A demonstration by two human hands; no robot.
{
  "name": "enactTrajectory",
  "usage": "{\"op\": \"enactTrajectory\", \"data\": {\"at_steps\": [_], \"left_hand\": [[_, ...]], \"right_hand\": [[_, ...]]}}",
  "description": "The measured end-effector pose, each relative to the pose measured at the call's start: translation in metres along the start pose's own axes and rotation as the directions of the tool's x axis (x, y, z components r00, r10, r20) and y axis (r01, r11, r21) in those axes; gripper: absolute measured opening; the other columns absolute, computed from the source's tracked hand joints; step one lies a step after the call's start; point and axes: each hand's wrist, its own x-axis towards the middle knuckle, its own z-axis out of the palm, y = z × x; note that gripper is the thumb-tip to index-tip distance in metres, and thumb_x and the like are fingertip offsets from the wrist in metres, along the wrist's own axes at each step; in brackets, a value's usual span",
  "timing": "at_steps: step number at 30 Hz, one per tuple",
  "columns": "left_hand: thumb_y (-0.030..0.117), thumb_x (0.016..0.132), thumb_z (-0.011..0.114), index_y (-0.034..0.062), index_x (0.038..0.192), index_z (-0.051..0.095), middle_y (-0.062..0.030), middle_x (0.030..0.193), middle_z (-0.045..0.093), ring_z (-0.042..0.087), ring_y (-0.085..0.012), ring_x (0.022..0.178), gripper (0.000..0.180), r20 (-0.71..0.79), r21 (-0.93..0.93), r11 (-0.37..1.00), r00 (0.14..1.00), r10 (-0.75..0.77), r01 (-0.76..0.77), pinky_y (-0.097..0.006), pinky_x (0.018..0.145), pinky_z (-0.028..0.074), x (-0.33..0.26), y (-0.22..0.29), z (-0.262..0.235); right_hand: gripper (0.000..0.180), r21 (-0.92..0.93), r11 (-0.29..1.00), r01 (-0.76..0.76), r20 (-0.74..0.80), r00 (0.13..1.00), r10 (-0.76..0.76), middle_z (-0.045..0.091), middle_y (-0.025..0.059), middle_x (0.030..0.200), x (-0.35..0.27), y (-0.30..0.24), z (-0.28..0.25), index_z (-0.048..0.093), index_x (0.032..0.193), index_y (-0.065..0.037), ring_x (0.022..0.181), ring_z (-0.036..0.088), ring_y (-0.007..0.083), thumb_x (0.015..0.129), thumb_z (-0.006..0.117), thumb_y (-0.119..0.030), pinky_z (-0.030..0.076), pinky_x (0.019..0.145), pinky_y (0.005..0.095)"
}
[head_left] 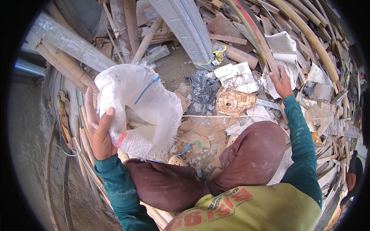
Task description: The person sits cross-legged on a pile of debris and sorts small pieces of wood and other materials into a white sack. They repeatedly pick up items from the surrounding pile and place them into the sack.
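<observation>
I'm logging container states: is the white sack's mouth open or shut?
Open: the white sack has its frayed rim spread wide, showing its inside, with the left hand gripping its side.

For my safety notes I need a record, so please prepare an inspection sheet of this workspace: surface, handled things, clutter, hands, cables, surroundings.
Surface: dirt ground, strewn with rubble and flat broken pieces.
Handled things: white sack, mouth open, edge frayed; long strip, reddish and green on its upper part.
Clutter: black plastic bag, rusty plate, scrap wood.
Left hand: holds the sack's side, thumb over it.
Right hand: holds the strip's lower end.
Cables: no clear cable; one thin pale strand, material uncertain.
Surroundings: grey metal post ahead, bamboo poles at left.
</observation>
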Motion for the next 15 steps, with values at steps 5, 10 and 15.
{"op": "enactTrajectory", "data": {"at_steps": [5, 10, 15], "left_hand": [[0.012, 0.094, 0.069, -0.0045, 0.150, 0.040, -0.0168, 0.131, 0.062, 0.066, -0.0223, 0.112, 0.065, 0.057, -0.208, 0.951, 0.973, -0.223, 0.230, -0.033, 0.090, 0.056, 0.009, -0.017, -0.025], [0.014, 0.098, 0.066, -0.0014, 0.141, 0.053, -0.0096, 0.121, 0.069, 0.068, -0.0172, 0.105, 0.048, 0.112, -0.390, 0.869, 0.952, -0.285, 0.306, -0.032, 0.087, 0.057, 0.008, -0.016, -0.042], [0.010, 0.098, 0.064, -0.0001, 0.144, 0.051, -0.0084, 0.123, 0.068, 0.067, -0.0155, 0.108, 0.049, 0.223, -0.398, 0.891, 0.965, -0.137, 0.219, -0.030, 0.090, 0.055, -0.005, -0.014, -0.022]], "right_hand": [[0.039, -0.132, 0.987, 0.093, 0.163, 0.984, -0.071, 0.065, 0.0206, 0.114, -0.044, -0.019, -0.052, 0.052, 0.129, -0.001, 0.106, 0.064, 0.0344, 0.098, 0.061, -0.022, 0.048, 0.094, 0.0426], [0.038, -0.117, 0.953, 0.278, 0.397, 0.893, -0.212, 0.064, 0.0225, 0.113, -0.070, -0.067, -0.073, 0.053, 0.128, 0.001, 0.104, 0.064, 0.0394, 0.096, 0.061, -0.019, 0.048, 0.093, 0.0443], [0.043, -0.023, 0.885, 0.466, 0.660, 0.672, -0.336, 0.063, 0.0256, 0.115, -0.045, -0.122, -0.053, 0.057, 0.129, 0.003, 0.106, 0.063, 0.0433, 0.092, 0.066, -0.017, 0.048, 0.094, 0.0461]]}}
